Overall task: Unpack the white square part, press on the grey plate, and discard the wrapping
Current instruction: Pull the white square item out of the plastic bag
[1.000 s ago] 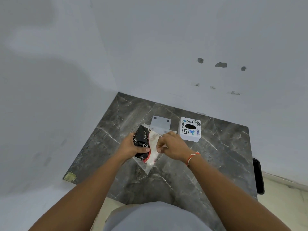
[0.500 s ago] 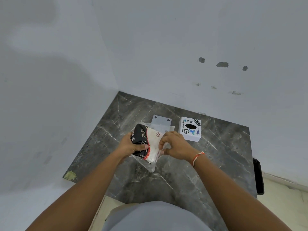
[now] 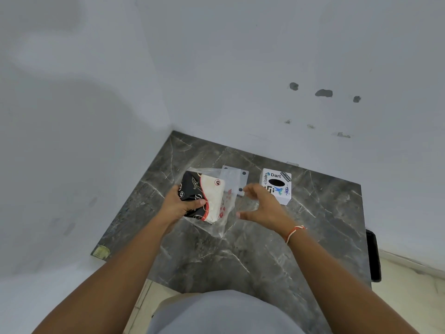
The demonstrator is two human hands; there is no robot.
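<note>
A table [image 3: 277, 249] fills the lower centre of the frame, set into a wall corner at upper left. At its middle sits a plate [image 3: 242, 179], a box [image 3: 277, 185] just right of it, a packet [image 3: 204, 196] in its wrapping [image 3: 226, 213] left.

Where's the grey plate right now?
In the head view the grey plate lies flat on the dark marble table near the back wall, just left of the stickered white box, partly behind the clear wrapping.
</note>
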